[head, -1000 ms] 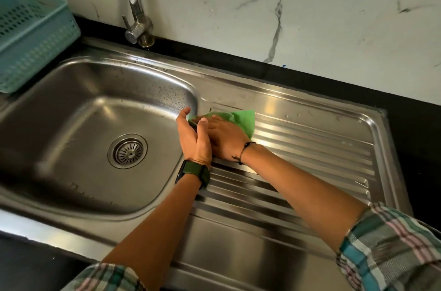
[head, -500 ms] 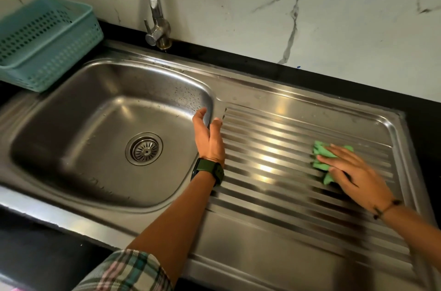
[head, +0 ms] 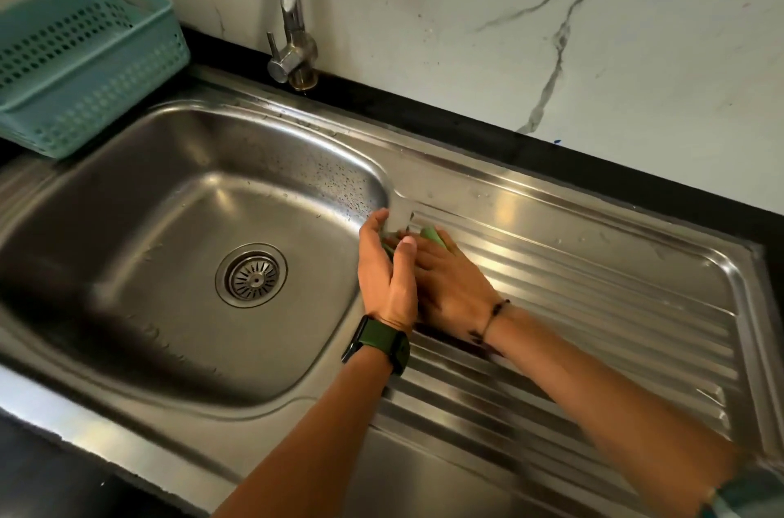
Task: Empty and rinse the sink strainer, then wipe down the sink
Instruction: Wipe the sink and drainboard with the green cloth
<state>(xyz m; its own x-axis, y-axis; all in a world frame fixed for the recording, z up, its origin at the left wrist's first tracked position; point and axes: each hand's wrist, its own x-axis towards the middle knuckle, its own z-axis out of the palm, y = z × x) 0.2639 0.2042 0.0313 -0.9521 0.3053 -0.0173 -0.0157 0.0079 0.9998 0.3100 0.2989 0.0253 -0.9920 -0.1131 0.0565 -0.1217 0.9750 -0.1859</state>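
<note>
Nearest, both forearms reach in over the ribbed drainboard (head: 572,305). The right hand (head: 449,288) lies flat, fingers fairly straight, pressing the green cloth (head: 432,235) onto the board's left end – only a scrap of cloth shows past the fingertips. The left hand (head: 388,267) stands on edge against it along the basin lip, fingers extended, holding nothing. The ribs run left to right, so the likely stroke follows them rightward, away from the left hand. Beyond, to the left, the strainer (head: 251,275) sits in the basin drain, well apart
</note>
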